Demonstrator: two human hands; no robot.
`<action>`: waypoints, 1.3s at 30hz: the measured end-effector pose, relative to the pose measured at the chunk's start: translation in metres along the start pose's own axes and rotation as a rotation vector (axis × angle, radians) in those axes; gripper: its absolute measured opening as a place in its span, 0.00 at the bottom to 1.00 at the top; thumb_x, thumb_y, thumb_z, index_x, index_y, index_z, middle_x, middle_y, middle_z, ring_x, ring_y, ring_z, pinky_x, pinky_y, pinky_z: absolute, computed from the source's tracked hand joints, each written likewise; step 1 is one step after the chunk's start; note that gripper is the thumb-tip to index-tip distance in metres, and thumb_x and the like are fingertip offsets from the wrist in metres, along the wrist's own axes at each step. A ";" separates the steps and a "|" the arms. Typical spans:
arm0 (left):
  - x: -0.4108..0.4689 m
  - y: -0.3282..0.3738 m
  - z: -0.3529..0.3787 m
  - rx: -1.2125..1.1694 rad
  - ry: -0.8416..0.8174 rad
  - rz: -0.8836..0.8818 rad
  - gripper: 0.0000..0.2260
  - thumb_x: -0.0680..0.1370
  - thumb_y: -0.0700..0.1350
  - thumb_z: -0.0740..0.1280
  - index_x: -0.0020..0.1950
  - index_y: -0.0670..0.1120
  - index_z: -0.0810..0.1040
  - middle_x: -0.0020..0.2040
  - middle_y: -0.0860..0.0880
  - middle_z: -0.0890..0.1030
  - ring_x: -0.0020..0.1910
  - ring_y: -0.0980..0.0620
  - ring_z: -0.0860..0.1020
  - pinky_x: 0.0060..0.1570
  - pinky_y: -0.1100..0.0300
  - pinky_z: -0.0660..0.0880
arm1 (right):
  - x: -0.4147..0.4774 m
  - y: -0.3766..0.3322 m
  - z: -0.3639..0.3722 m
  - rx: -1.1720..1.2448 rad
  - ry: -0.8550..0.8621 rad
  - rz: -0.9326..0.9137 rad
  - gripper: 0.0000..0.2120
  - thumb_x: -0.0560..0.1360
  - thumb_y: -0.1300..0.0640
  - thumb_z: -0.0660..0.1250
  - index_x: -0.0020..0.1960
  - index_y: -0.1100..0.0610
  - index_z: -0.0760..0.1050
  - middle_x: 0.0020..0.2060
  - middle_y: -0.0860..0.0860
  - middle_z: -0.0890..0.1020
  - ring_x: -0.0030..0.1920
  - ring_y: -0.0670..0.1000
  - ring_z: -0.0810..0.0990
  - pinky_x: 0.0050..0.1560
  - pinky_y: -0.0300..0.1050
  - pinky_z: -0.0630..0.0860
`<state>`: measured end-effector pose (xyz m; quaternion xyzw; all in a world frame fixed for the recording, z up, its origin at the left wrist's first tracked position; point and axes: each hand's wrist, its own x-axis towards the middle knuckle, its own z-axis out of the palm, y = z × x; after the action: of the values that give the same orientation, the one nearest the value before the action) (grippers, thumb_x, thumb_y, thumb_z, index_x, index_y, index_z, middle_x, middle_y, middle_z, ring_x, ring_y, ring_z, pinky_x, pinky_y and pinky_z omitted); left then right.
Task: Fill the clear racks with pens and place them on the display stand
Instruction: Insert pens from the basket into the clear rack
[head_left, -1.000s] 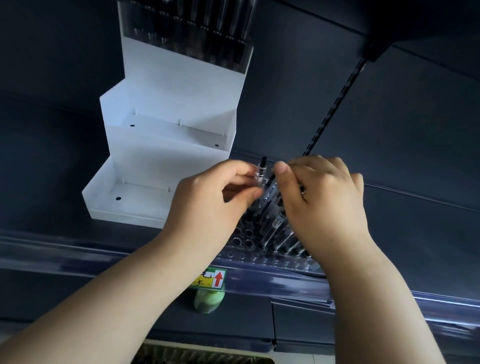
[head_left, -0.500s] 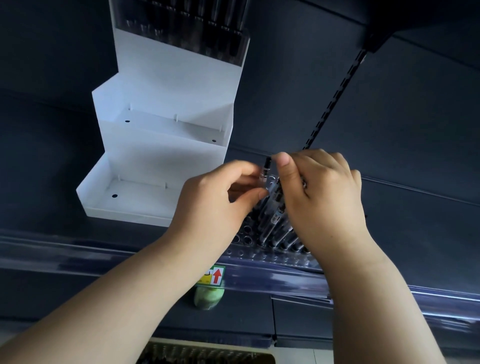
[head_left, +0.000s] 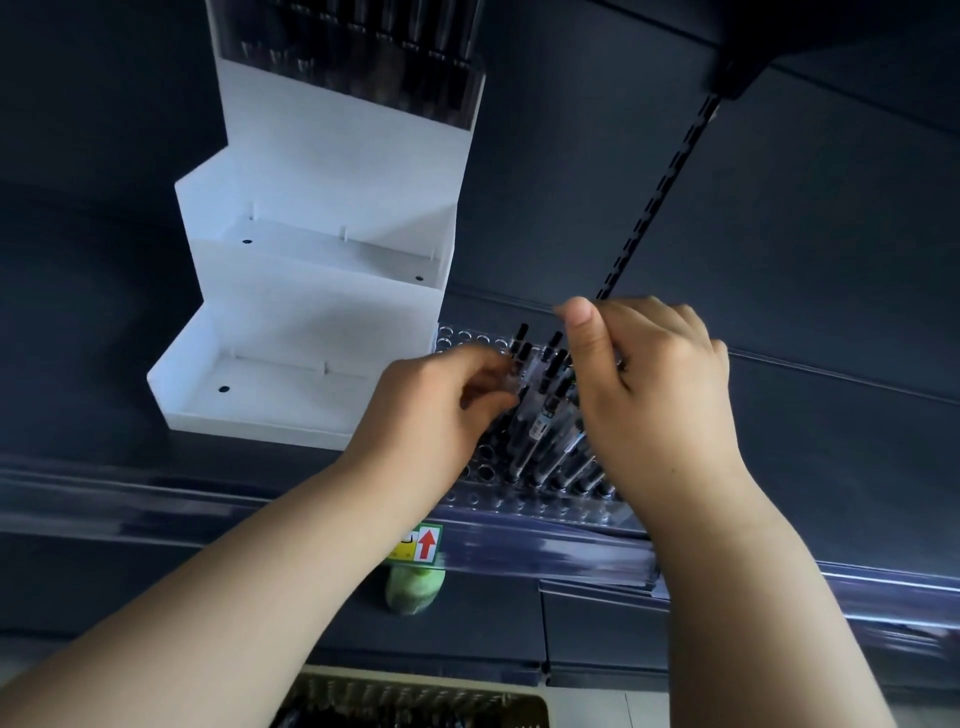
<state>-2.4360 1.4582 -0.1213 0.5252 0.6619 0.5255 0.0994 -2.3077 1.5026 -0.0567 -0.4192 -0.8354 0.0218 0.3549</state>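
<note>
A clear rack (head_left: 470, 338) with rows of round holes lies on the dark shelf, just right of the white stepped display stand (head_left: 322, 291). Several clear pens (head_left: 540, 415) with black caps stand tilted in its right part. My left hand (head_left: 441, 405) pinches the upper end of one pen near the rack's middle. My right hand (head_left: 649, 395) curls over the pens on the right and holds a bunch of them; its fingers hide their tops. A filled clear rack (head_left: 358, 57) sits on the stand's top step.
The stand's two lower steps (head_left: 291, 379) hold nothing. A slotted black upright (head_left: 654, 192) runs up the back wall. A price-strip rail (head_left: 208, 499) edges the shelf, with a red-arrow label (head_left: 423, 543) and a green object (head_left: 415, 592) below. A box of pens (head_left: 415, 701) sits at the bottom.
My right hand has lifted slightly and opened away from my left hand, uncovering more pen caps. My left hand has dropped lower onto a pen. The view shifted right a little.
</note>
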 end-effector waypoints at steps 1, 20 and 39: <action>0.000 -0.002 0.002 0.000 -0.001 -0.013 0.09 0.71 0.43 0.74 0.50 0.49 0.83 0.35 0.65 0.78 0.36 0.75 0.75 0.42 0.83 0.67 | 0.000 0.001 0.000 0.000 0.001 -0.001 0.21 0.78 0.43 0.50 0.39 0.52 0.76 0.37 0.43 0.71 0.43 0.51 0.67 0.45 0.46 0.60; -0.002 -0.003 0.014 0.082 0.006 -0.065 0.05 0.72 0.47 0.73 0.45 0.49 0.82 0.35 0.60 0.77 0.33 0.68 0.74 0.36 0.82 0.66 | -0.005 0.003 0.001 0.049 -0.005 -0.032 0.13 0.78 0.45 0.51 0.36 0.47 0.63 0.35 0.43 0.69 0.41 0.52 0.67 0.44 0.50 0.66; 0.000 -0.005 0.012 0.122 -0.018 -0.085 0.08 0.70 0.51 0.74 0.45 0.49 0.80 0.37 0.57 0.79 0.36 0.60 0.77 0.34 0.78 0.67 | -0.003 0.005 0.003 0.026 -0.004 -0.086 0.18 0.79 0.48 0.54 0.31 0.43 0.56 0.32 0.40 0.64 0.40 0.53 0.67 0.44 0.52 0.68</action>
<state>-2.4303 1.4658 -0.1307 0.5063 0.7134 0.4750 0.0955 -2.3051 1.5045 -0.0618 -0.3783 -0.8529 0.0181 0.3593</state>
